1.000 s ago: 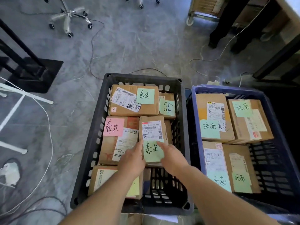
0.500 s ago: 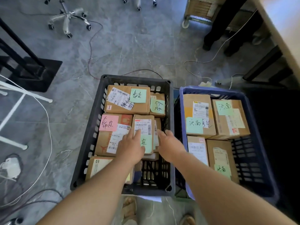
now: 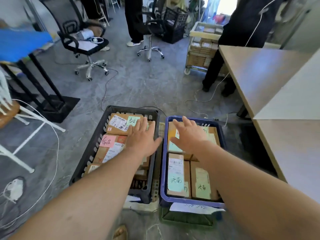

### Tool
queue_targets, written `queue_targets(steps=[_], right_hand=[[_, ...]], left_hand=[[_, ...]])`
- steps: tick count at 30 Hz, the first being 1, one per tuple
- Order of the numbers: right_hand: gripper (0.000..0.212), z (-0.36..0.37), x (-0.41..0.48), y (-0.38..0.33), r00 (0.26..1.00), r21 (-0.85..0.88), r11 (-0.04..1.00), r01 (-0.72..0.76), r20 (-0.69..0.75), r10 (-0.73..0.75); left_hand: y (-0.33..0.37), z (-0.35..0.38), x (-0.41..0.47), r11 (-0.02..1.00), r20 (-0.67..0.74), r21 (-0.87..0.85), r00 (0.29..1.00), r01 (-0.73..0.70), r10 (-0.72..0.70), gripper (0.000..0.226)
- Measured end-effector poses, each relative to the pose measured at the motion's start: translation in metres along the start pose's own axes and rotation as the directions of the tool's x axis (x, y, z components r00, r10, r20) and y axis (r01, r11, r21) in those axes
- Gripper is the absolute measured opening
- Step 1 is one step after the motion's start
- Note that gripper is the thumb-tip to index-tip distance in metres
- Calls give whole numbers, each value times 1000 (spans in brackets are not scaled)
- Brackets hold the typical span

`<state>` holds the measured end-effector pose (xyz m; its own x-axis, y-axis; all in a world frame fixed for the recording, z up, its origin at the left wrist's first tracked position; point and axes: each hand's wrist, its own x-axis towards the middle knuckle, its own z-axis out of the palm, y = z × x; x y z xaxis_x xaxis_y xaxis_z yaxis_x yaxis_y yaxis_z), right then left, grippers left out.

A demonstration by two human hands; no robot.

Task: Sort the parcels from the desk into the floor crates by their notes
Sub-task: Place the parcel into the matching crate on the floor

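Two crates stand side by side on the floor in front of me. The black crate on the left holds several brown parcels, among them one with a pink note and one with a green note. The blue crate on the right holds several parcels with green notes. My left hand hovers over the black crate, fingers spread, holding nothing. My right hand hovers over the blue crate, likewise open. The beige desk lies to the right; the part in view is bare.
Two office chairs stand ahead on the grey floor, with cables trailing across it. People's legs show at the back, one person by the desk corner. A wheeled cart of boxes stands behind the desk. A black stand base sits left.
Both hands let go of the parcel set in the black crate and lifted, spreading apart. My head rose, so the crates appear lower and the room and desk came into view.
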<state>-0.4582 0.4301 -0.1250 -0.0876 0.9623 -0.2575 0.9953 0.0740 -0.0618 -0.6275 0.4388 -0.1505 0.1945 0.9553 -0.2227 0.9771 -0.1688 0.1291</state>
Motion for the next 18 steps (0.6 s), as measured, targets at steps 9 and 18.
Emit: queue_targets(steps=[9,18], right_hand=[[69,-49,-94,64,973,-17,990,-141,-186,136],[64,-57,-222,93,910,28,932,-363,-206,360]], left_hand=[[86,-57,-51,994,-126,62,987,-95,102,68],[161,-61,-117,929,-139,77,919,-361,369,68]])
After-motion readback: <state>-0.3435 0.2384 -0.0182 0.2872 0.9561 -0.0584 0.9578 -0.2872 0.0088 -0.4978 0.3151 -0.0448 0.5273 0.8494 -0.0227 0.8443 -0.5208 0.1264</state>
